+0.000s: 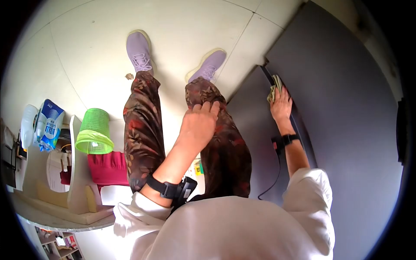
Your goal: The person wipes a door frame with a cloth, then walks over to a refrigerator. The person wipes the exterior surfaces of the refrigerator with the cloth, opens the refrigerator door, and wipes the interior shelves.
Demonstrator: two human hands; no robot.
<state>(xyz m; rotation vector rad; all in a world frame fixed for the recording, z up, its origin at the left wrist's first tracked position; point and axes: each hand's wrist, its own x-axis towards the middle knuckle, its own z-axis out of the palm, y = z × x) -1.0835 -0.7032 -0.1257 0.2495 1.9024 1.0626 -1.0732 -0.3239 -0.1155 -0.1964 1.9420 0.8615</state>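
My right hand (281,105) presses a crumpled yellowish-green cloth (274,89) against the edge of a dark grey panel (342,108), beside a narrow dark recess. Its fingers lie over the cloth and partly cover it. My left hand (200,123) rests on the knee of my patterned trousers (229,143), fingers slightly apart and holding nothing. Each wrist wears a black strap; the left one carries a small black device (184,190), and a cable hangs near the right one.
On the left, a green mesh basket (94,125) stands near a white shelf unit (79,173) and a maroon cloth (107,167). A blue-and-white pack (50,123) and a translucent bottle (28,125) are farther left. A small brown scrap (129,76) lies on the tiled floor by my shoe.
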